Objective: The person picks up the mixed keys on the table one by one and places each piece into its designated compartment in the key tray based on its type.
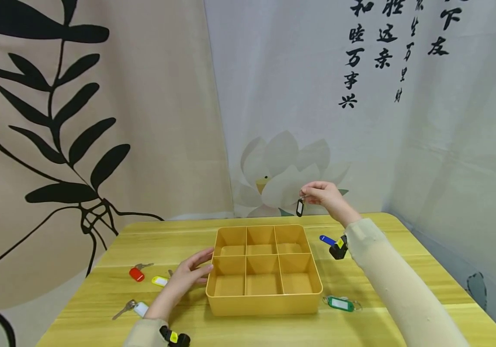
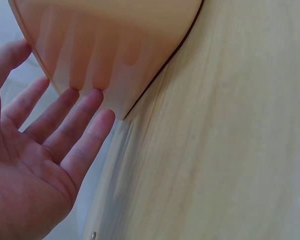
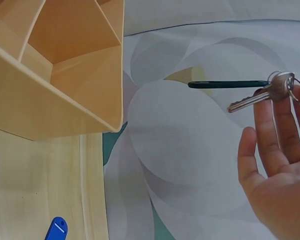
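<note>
My right hand (image 1: 323,195) is raised above the table's far edge, behind and to the right of a yellow divided box (image 1: 265,305). Between thumb and fingertips it pinches the ring of a black key tag (image 1: 300,208), which hangs down. The right wrist view shows a metal key (image 3: 277,90) on the same ring, beside the dark tag (image 3: 227,84) seen edge-on. My left hand (image 1: 183,279) is at the box's left side. In the left wrist view its spread fingertips (image 2: 101,95) touch the box's outer wall (image 2: 125,40).
Left of the box lie a red key tag (image 1: 137,274), a yellow one (image 1: 160,281) and a white one (image 1: 141,308) with a key (image 1: 124,309). To its right are a blue tag (image 1: 327,240) and a green tag (image 1: 341,303). A printed curtain (image 1: 178,120) hangs behind the table.
</note>
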`<state>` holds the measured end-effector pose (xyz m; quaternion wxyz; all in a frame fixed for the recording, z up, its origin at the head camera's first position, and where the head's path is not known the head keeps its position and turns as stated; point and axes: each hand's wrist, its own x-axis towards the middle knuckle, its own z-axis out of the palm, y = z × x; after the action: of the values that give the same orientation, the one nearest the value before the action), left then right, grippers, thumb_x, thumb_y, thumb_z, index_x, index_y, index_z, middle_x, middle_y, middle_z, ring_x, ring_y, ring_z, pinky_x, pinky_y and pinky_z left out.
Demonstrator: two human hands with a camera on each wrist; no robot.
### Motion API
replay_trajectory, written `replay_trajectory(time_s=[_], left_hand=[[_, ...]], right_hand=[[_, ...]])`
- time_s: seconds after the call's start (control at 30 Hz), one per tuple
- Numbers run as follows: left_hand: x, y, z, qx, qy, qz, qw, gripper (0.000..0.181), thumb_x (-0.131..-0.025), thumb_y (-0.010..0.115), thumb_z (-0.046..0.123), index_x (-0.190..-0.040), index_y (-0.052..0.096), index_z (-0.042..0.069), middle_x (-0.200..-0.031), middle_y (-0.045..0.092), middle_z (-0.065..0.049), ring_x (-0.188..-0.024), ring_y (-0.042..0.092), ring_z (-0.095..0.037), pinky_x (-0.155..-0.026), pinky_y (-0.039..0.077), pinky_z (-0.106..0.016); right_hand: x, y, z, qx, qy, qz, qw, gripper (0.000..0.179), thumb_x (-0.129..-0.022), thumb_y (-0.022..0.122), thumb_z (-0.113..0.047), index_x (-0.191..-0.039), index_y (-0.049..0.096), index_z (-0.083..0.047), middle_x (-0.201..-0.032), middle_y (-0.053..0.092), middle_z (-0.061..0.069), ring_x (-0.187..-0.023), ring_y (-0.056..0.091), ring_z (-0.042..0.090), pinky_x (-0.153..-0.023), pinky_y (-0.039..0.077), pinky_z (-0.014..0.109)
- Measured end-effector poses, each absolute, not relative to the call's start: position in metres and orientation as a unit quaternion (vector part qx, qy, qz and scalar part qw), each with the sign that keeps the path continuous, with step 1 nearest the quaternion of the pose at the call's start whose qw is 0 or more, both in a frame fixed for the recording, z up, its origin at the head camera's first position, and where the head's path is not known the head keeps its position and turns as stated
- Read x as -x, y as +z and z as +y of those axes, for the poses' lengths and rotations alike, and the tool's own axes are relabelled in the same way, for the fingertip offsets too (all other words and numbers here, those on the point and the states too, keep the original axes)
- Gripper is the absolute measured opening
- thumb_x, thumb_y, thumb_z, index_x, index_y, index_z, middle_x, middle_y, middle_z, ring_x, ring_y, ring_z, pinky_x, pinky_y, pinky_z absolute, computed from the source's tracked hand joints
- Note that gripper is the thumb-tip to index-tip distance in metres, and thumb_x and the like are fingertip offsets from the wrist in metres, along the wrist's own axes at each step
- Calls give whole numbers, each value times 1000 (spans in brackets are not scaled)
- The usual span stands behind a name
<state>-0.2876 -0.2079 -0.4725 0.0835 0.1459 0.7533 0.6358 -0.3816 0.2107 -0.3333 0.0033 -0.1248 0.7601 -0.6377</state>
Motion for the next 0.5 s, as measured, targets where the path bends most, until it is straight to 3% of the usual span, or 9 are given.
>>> replay_trajectory(time_s=[0.37,0.5], left_hand=[[288,-473,-208,-143,635,755,82,60,-96,62,21,-149,38,8,-149,36,-24,-123,51,-37,-86,54,-38],[289,-474,-208,-142,634,756,81,59,-97,62,22,-149,38,8,-149,36,-25,-122,51,-38,-86,54,-39]], right_hand=[[386,-340,206,132,-638,759,1,39,-97,62,-22,-117,60,11,-93,70,0,-83,64,16,-81,54,29],[386,-341,204,129,-638,759,3,32,-97,62,-21,-112,65,7,-96,71,6,-82,64,17,-80,54,30]])
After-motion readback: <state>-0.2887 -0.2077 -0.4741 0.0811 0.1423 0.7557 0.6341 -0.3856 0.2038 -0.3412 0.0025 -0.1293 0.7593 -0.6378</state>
